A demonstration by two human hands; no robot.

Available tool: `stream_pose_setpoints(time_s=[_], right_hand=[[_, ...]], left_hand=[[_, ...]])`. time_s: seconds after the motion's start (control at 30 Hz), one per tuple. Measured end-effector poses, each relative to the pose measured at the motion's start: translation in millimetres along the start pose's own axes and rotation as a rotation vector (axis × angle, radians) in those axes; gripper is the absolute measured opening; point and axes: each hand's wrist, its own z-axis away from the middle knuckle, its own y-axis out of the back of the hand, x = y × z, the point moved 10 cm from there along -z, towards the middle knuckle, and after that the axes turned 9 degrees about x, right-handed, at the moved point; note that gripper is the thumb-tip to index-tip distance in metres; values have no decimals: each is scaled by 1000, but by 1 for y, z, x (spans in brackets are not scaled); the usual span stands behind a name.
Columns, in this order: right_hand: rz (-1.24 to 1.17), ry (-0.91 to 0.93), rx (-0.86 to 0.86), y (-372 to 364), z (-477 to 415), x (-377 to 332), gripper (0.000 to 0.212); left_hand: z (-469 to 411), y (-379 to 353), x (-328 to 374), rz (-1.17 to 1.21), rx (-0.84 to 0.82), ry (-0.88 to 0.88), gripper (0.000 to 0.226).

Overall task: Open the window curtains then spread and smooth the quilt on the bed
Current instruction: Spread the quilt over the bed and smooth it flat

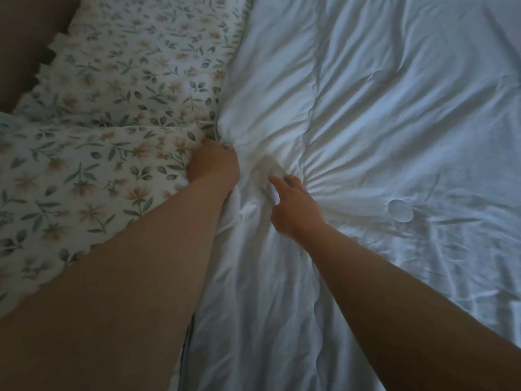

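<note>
Over the middle and right, the white quilt (394,122), its edge meeting floral bedding (112,94) at left. Judged soft, light, loose, quick to crease; best taken at the edge. Left hand (214,165) fisted around that edge. Right hand (293,207) just beside, fingers curled, pinching a gathered fold. Both reaching far forward, wrists low.

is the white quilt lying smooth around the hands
No, the white quilt is bunched into creases that fan out from the right hand gripping it.

Matt white cloth quilt (366,136), creased; floral-printed cloth pillow (127,66).
</note>
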Motion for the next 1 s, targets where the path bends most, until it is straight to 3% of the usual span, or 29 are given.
stream_pose_setpoints(time_s=[0.13, 0.2, 0.27, 0.3, 0.4, 0.53, 0.7, 0.83, 1.0], right_hand=[[-16, 1, -11, 0, 3, -1, 71], [-72, 3, 46, 10, 4, -5, 73], [-121, 13, 100, 21, 4, -8, 74], [-121, 21, 86, 21, 4, -9, 75], [-61, 27, -48, 4, 2, -4, 73], [-67, 13, -116, -4, 2, 2, 66], [-105, 17, -88, -4, 18, 4, 60], [-143, -8, 4, -2, 47, 11, 59], [-144, -9, 11, 3, 98, 23, 58]], left_hand=[[6, 10, 16, 84, 25, -86, 45], [14, 41, 31, 247, 242, -227, 38], [25, 64, 24, 368, 418, -255, 33], [25, 60, 13, 346, 397, -194, 35], [21, 22, -16, 112, 121, 20, 41], [18, 15, -9, 79, 77, 46, 41], [57, -14, -25, 33, -76, 31, 57], [117, -21, -50, -80, -70, -5, 69], [159, -7, -76, -270, -52, -213, 53]])
